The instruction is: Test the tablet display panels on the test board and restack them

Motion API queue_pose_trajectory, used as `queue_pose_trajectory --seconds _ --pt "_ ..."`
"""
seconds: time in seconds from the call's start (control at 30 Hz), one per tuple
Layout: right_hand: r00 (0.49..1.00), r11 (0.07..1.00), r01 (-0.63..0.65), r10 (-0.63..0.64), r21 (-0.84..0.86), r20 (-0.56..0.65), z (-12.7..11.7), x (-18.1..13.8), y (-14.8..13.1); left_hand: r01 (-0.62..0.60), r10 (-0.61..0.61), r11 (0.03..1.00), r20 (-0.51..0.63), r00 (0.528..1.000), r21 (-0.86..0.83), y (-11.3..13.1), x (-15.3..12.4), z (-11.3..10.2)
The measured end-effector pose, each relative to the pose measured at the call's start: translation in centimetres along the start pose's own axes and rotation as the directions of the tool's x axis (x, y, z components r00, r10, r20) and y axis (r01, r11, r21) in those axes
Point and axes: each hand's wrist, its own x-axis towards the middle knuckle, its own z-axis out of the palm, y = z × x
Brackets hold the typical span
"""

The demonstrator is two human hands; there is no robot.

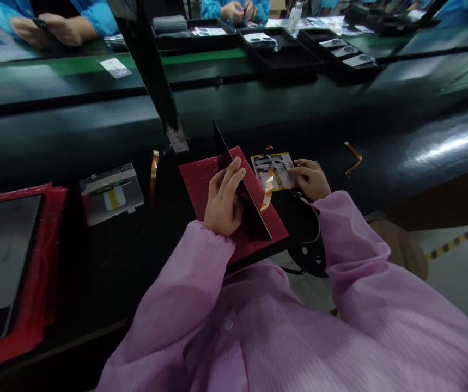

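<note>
My left hand (223,202) grips a thin black panel (254,222), which stands tilted on its edge above a red padded sheet (199,177). The panel's far face is turned from view. To the right, my right hand (314,181) has its fingertips on the right edge of a small silvery plate (286,164) with yellow edging; the thumb is partly hidden. An orange ribbon strip (268,185) extends across that plate and down over the red sheet. Farther left lies a similar silvery plate (113,193) with a yellow patch.
Red sheets (49,261) with a dark screen (2,256) on top lie at left. Loose orange strips rest near the left plate (154,174) and at right (354,158). A dark post (147,65) rises ahead. Beyond are black trays (283,54) and co-workers in blue sleeves.
</note>
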Motion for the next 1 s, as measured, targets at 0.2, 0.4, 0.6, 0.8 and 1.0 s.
queue_pose_trajectory --seconds 0.2,0.4,0.6,0.8,1.0 --pt "1.000 1.000 0.000 0.000 -0.014 0.015 -0.1 0.0 0.1 -0.021 0.021 1.000 -0.001 1.000 0.013 0.1 0.2 0.0" --pt "0.999 1.000 -0.014 0.015 -0.026 0.049 0.0 0.2 0.8 -0.026 0.024 0.999 0.068 0.997 0.018 -0.1 0.0 0.2" --pt "0.999 0.999 0.035 -0.034 -0.034 0.036 0.3 0.3 1.7 0.000 -0.001 1.000 0.075 0.997 0.021 -0.1 0.0 0.2" --pt "0.999 0.996 0.036 -0.033 -0.075 0.044 0.4 0.4 2.0 -0.015 0.014 1.000 0.046 0.999 0.014 0.0 0.1 0.2" --pt "0.999 0.997 0.031 -0.029 -0.075 0.032 0.3 0.6 1.6 0.000 -0.003 1.000 0.080 0.997 0.027 -0.1 0.0 0.3"
